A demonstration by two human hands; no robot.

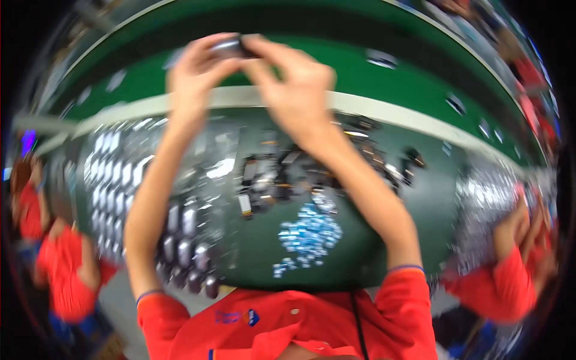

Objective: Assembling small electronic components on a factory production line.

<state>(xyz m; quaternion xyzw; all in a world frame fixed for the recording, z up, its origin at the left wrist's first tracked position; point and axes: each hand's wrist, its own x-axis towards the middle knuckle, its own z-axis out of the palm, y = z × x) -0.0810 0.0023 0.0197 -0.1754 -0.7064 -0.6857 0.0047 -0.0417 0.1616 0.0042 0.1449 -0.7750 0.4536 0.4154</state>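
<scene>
The left hand and right hand pinch a dark glossy piece over the green strip — fingers and blur obscure it. Shirt lettering — too smeared to read.

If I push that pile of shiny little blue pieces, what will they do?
The blue pieces would probably scatter, since they look loose and separate. Each is likely light, being so tiny. They may slide too, as the dark green tabletop looks flat.
</scene>
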